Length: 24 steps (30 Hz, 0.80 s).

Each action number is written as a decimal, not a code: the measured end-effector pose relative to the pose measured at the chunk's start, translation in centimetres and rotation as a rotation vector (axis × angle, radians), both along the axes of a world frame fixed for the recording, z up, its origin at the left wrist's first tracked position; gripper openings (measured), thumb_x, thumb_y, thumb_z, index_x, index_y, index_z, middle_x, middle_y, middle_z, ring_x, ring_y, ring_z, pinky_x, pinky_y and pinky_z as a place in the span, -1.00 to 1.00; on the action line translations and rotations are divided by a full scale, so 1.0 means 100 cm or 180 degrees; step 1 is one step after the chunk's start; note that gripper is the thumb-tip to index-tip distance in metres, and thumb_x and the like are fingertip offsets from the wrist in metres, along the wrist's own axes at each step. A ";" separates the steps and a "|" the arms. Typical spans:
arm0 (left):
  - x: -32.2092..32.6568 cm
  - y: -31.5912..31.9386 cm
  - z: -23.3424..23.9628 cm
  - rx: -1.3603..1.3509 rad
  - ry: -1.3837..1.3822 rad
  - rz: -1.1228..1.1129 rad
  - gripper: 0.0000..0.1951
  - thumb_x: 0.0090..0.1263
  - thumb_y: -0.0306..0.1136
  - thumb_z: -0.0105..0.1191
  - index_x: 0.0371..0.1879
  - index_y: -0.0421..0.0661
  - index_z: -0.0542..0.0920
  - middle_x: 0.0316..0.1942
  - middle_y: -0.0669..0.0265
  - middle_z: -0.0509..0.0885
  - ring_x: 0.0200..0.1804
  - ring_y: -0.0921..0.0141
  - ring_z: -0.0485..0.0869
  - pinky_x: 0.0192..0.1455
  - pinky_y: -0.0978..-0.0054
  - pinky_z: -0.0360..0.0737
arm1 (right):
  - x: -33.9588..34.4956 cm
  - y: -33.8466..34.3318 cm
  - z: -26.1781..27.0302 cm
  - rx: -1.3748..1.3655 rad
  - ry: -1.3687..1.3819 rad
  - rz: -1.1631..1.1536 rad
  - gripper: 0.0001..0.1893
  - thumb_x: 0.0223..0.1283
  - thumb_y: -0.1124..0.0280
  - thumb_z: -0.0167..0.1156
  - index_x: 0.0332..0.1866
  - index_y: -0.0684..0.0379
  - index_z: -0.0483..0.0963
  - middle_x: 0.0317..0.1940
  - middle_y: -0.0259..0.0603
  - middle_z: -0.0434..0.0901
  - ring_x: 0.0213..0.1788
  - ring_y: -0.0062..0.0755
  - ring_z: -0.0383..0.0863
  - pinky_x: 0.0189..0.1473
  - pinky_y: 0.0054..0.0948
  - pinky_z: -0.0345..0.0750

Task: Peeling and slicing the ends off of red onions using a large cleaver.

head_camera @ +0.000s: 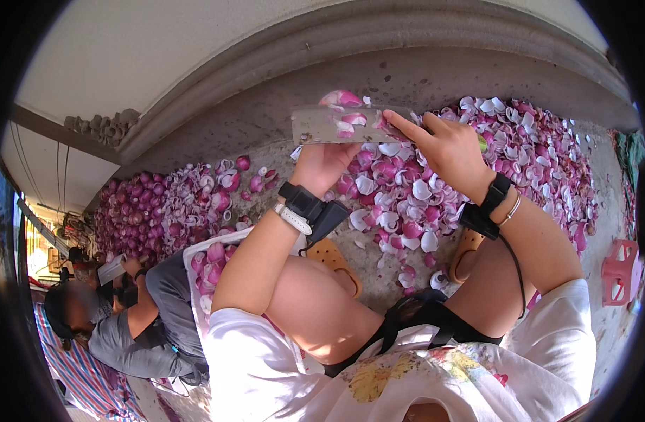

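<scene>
My right hand point(452, 150) grips the green handle point(482, 142) of a wide cleaver, its index finger stretched along the metal blade point(314, 124). Bits of purple onion skin cling to the flat of the blade. Just beyond the blade's far edge shows a red onion point(341, 98); the blade hides its lower part. My left hand point(328, 161) is below and partly behind the blade, fingers bent up towards the onion; whether they grip it is hidden. Under both hands lies a heap of onion peels point(407, 190) on the concrete floor.
A wide heap of peels point(533, 158) spreads to the right, near a pink plastic stool point(620, 271). Whole red onions point(130, 211) are piled at left. A white crate point(193, 285) of peeled onions stands beside my left leg. A co-worker point(138, 327) with a cleaver sits at left. A wall runs ahead.
</scene>
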State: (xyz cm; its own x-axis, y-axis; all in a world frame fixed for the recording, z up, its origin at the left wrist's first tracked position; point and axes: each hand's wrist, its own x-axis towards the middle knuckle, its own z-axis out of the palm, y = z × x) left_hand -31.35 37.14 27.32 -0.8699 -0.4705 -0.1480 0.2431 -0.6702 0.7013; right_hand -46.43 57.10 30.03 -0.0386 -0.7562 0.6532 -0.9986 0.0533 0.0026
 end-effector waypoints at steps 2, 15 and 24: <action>0.000 0.003 0.006 0.0084 0.0040 -0.0063 -0.61 0.52 -0.11 0.03 0.19 -0.06 0.43 0.14 0.24 0.55 0.17 0.31 0.57 0.24 0.26 0.61 | -0.002 -0.001 -0.001 0.0016 -0.0031 -0.0068 -0.27 0.04 0.62 0.13 0.40 -0.19 0.38 -0.55 -0.23 0.35 -0.61 -0.28 0.45 -0.59 -0.31 0.45; -0.003 0.023 0.026 -0.0329 0.0189 -0.0354 -0.49 0.47 -0.13 0.12 0.35 0.10 0.32 0.25 0.25 0.46 0.28 0.29 0.50 0.36 0.10 0.50 | -0.054 -0.002 -0.020 -0.0074 -0.2275 -0.0920 -0.61 0.39 0.29 0.09 0.29 -0.23 0.47 -0.48 0.02 0.59 -0.43 0.06 0.60 -0.33 -0.15 0.51; -0.008 0.010 0.009 -0.0830 -0.0512 -0.0054 -0.39 0.34 -0.41 0.28 0.33 0.03 0.30 0.22 0.27 0.47 0.24 0.29 0.53 0.30 0.16 0.52 | -0.037 -0.003 -0.008 0.0421 -0.2092 -0.0770 -0.63 0.41 0.25 0.08 0.28 -0.25 0.48 -0.59 0.03 0.54 -0.50 0.04 0.58 -0.41 -0.12 0.47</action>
State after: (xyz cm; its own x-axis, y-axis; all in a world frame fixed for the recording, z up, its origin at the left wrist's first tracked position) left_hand -32.18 38.17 28.25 -0.8531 -0.4963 -0.1607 0.1054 -0.4656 0.8787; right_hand -50.16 56.78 29.19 -0.5698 -0.7479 0.3404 -0.7558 0.3145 -0.5743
